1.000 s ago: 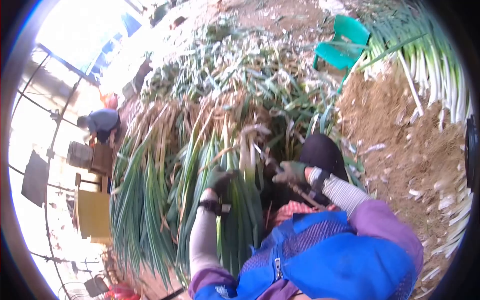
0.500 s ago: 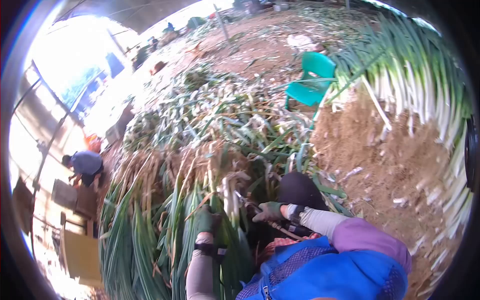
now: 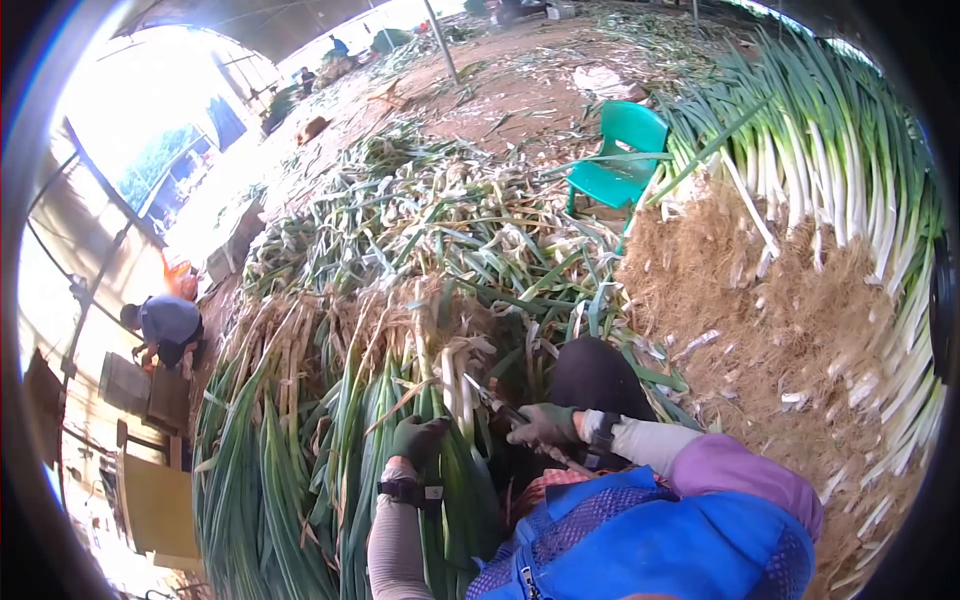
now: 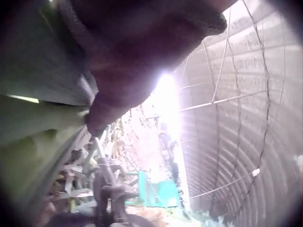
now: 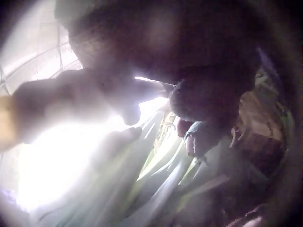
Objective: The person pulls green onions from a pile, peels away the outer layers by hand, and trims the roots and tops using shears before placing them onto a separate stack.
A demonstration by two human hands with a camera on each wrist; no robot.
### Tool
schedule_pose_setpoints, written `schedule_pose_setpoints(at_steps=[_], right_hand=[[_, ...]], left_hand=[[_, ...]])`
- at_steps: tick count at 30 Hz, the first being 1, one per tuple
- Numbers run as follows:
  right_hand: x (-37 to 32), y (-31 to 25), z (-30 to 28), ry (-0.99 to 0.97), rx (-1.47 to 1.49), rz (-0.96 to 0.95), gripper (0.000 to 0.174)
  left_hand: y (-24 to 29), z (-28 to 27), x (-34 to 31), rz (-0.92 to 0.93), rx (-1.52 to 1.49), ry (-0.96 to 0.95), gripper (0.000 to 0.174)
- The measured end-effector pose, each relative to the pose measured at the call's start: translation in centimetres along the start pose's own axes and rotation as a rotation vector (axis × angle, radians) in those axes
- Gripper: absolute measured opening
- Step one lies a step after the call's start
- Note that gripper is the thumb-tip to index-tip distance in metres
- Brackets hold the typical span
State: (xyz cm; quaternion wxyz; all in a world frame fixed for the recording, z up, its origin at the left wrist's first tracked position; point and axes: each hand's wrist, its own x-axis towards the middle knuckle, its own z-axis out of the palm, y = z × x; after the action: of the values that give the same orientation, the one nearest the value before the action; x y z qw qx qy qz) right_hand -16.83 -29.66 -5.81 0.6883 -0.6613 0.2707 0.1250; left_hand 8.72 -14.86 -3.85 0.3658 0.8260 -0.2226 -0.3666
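In the head view my gloved left hand (image 3: 419,441) grips green leek leaves (image 3: 385,420) at the front of the pile. The left wrist view shows this hand (image 4: 128,61) from close up, dark, beside broad leaves (image 4: 38,123). To its right, my gloved right hand (image 3: 543,425) holds a tool with a narrow metal end (image 3: 480,390), which points at the pale stalks (image 3: 462,385). The right wrist view is partly glared out; the dark hand (image 5: 156,56) covers its upper part, with leaves (image 5: 165,189) below.
A green chair (image 3: 618,165) stands beyond the hands, near upright leeks (image 3: 830,170) with tangled roots (image 3: 740,270). Loose leaves (image 3: 400,220) cover the ground ahead. At the left a person (image 3: 165,325) bends near boxes (image 3: 125,385). A dark knee (image 3: 600,380) is beside my right hand.
The head view has tilted up since the first frame, so the hands, pile and chair appear lower and further left. Both hands stay near the same stalks, with the tool still in the right one.
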Motion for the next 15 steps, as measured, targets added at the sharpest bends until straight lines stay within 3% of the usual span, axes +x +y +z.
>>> schedule_pose_setpoints(at_steps=[2,5,7,8,9,10,11,12,15], right_hand=[[-1.5,0.9,0.9,-0.018,-0.035,-0.118,0.043],[-4.4,0.0,1.2,0.002,-0.139,-0.146,0.047],[-3.4,2.1,1.3,0.058,-0.22,-0.221,0.048],[-4.0,1.3,1.0,0.067,-0.176,-0.198,0.047],[-4.0,0.9,0.9,0.142,-0.208,-0.158,0.046],[-3.6,1.2,0.8,0.14,-0.161,-0.123,0.045],[-3.6,1.5,0.8,0.156,-0.162,-0.18,0.051],[-4.8,0.1,1.1,0.121,-0.152,-0.125,0.05],[-6.9,-2.5,1.7,0.001,-0.206,-0.032,0.051]], left_hand=[[1.7,-0.1,-1.4,0.033,0.011,-0.062,0.044],[-0.9,0.9,1.2,0.066,0.107,-0.037,0.043],[-2.0,1.4,2.7,0.142,0.178,-0.012,0.033],[-3.4,1.3,4.1,0.275,0.33,-0.087,0.03],[-3.1,1.3,4.0,0.285,0.504,-0.102,0.024],[0.0,1.5,1.6,0.126,0.507,-0.02,0.027],[-6.1,1.5,6.7,0.447,0.661,-0.009,0.04],[-0.2,1.1,1.4,0.079,0.336,0.018,0.05],[-0.3,1.2,1.1,0.048,0.29,0.121,0.05]])
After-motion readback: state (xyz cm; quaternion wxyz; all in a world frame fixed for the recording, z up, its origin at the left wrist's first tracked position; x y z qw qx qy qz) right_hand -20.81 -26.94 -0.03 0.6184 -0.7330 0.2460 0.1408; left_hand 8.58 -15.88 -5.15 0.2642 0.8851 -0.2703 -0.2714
